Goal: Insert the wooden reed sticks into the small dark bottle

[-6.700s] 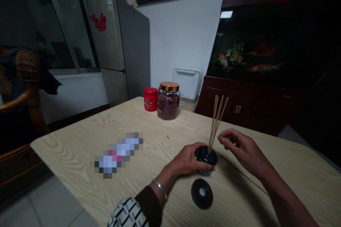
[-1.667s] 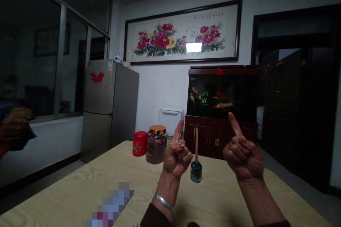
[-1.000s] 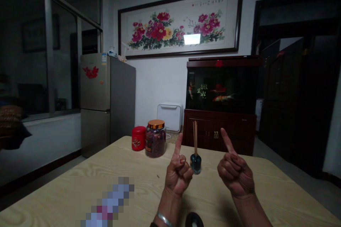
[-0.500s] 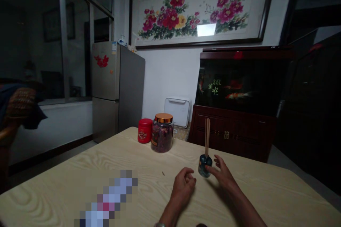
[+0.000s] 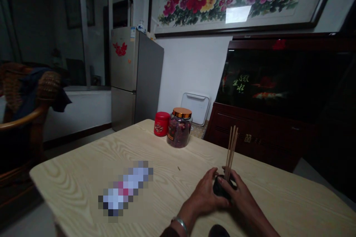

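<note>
A reed diffuser, a small dark glass bottle (image 5: pixel 219 189) with several thin wooden sticks (image 5: pixel 231 150) standing up from its mouth, is near the right front of the table. My left hand (image 5: pixel 207 194) curves around its left side, fingers behind and thumb in front. From the right, my right hand (image 5: pixel 236 189) wraps it with the thumb lying across the bottle's upper part. Both palms hide much of the glass, and whether its base touches the table cannot be seen. A bracelet (image 5: pixel 180 225) circles my left wrist.
On the wood-grain table (image 5: pixel 133 140) stand a red canister (image 5: pixel 161 124) and a copper-lidded jar of dried flowers (image 5: pixel 178 131). A blurred-out long item (image 5: pixel 126 187) lies left, and a small brown sliver (image 5: pixel 178 168) mid-table. A dark rounded thing (image 5: pixel 218 230) shows at the bottom edge.
My left hand has moved right and closed around the bottle, and my right hand has closed further onto it. The bottle sits nearer to me. The camera view has shifted left and down.
</note>
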Tool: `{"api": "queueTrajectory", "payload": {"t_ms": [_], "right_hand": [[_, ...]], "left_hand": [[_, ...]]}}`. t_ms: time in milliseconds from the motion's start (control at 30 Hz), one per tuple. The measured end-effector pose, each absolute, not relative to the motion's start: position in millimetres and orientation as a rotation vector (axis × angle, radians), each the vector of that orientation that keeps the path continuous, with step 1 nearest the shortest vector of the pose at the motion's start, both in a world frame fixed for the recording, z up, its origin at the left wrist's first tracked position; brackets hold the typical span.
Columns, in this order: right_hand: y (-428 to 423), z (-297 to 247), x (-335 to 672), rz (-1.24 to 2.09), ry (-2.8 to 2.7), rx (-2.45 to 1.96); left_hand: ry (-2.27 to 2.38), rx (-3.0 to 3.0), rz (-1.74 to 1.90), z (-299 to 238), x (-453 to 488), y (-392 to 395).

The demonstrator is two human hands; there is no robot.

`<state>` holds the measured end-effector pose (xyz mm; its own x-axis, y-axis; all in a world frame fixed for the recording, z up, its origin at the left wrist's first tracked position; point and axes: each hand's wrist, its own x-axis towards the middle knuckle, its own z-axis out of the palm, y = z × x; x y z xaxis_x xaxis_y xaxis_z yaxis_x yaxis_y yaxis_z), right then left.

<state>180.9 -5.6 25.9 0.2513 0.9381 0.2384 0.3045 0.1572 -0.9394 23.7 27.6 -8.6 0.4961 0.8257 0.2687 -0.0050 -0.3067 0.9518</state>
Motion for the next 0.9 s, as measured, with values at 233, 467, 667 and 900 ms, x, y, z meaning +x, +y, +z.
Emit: {"api": "queueTrajectory", "payload": {"t_ms": [233, 467, 667, 900], "right_hand": [[-14.4, 92.8, 145.1, 0.74, -1.092, -1.042], [-30.7, 137.1, 261.7, 0.298, -1.175, -1.541], [-90.4, 11.3, 316.7, -0.063, -1.632, -2.279], [-111.6, 13.7, 275.5, -0.325, -1.78, -2.253]], "left_hand": [[0.657, 1.672, 0.923, -1.9, 23.4, 16.1], [0.693, 1.67, 0.932, -1.0, 19.5, 15.8], [0.669, 1.685, 0.962, -3.5, 19.0, 16.5], [0.668, 1.709, 0.939, -2.7, 15.3, 16.7]]}}
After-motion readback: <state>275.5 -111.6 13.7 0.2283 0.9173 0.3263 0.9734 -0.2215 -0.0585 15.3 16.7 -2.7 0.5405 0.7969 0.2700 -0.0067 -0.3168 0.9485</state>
